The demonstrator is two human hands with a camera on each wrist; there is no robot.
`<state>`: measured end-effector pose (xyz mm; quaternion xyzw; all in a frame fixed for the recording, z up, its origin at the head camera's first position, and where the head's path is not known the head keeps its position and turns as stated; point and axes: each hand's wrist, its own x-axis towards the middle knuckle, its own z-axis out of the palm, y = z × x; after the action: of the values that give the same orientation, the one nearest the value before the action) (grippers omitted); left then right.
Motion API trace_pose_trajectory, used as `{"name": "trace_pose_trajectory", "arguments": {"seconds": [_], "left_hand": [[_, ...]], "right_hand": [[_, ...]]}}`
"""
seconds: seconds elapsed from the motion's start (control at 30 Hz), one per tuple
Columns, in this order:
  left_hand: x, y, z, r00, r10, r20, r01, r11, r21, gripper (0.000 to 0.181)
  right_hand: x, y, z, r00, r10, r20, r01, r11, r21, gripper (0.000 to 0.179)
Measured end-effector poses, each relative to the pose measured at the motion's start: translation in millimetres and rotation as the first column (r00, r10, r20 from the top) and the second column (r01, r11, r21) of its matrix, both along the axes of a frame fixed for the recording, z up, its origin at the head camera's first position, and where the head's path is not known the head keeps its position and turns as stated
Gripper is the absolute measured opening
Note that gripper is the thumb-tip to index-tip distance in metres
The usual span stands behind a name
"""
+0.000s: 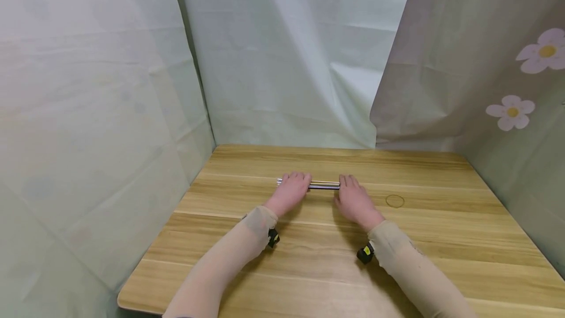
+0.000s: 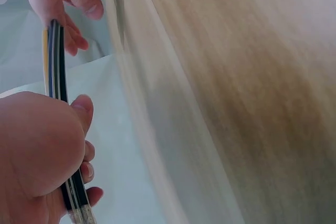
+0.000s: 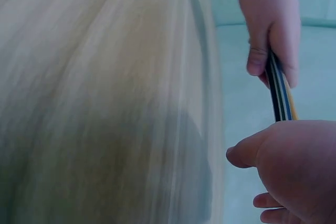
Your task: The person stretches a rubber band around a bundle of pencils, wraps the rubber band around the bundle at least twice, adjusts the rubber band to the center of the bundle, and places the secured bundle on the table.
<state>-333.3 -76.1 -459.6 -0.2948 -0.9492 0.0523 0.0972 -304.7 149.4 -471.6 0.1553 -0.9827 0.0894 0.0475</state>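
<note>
A bundle of slim pencils (image 1: 324,187), some dark and at least one yellow, lies crosswise above the wooden table. My left hand (image 1: 293,191) grips it near its left end, where whitish tips stick out past the fingers. In the left wrist view, fingers and thumb wrap around the pencils (image 2: 55,72). At the other end, my right hand (image 1: 354,201) touches the pencil ends. Its thumb stands away from the bundle and its fingers look loosely extended in the right wrist view. The palm hides the pencils' right ends there.
A thin yellowish rubber band (image 1: 395,201) lies on the table (image 1: 318,269) to the right of my right hand. Pale cloth sheets (image 1: 291,63) hang behind and at both sides of the table.
</note>
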Motion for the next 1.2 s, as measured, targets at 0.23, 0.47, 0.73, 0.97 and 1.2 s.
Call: {"name": "trace_pose_trajectory", "arguments": {"seconds": [0.23,0.47,0.73,0.97,1.2], "left_hand": [[-0.1,1.9,2.1,1.0,-0.009,-0.018,0.008,0.999,-0.039,0.02],[-3.3,1.3,4.4,1.0,0.004,-0.006,-0.004,1.0,-0.008,0.019],[-3.1,1.1,4.0,0.999,-0.013,-0.039,0.012,0.999,-0.03,0.019],[-0.8,1.4,3.8,0.998,-0.01,-0.057,0.008,1.0,-0.026,0.021],[-0.6,-0.5,4.2,0.997,-0.006,-0.073,0.005,1.0,-0.021,0.021]], "right_hand": [[1.4,2,0.9,0.999,0.024,-0.031,-0.022,0.999,0.048,0.076],[5.3,10,5.9,0.998,0.036,-0.056,-0.036,0.999,0.003,0.076],[4.9,6,5.2,0.998,0.05,-0.03,-0.049,0.997,0.053,0.069],[2.1,1,2.8,0.998,0.048,-0.033,-0.046,0.996,0.075,0.067],[2.3,2,2.7,0.999,0.051,-0.018,-0.05,0.997,0.051,0.068]]}}
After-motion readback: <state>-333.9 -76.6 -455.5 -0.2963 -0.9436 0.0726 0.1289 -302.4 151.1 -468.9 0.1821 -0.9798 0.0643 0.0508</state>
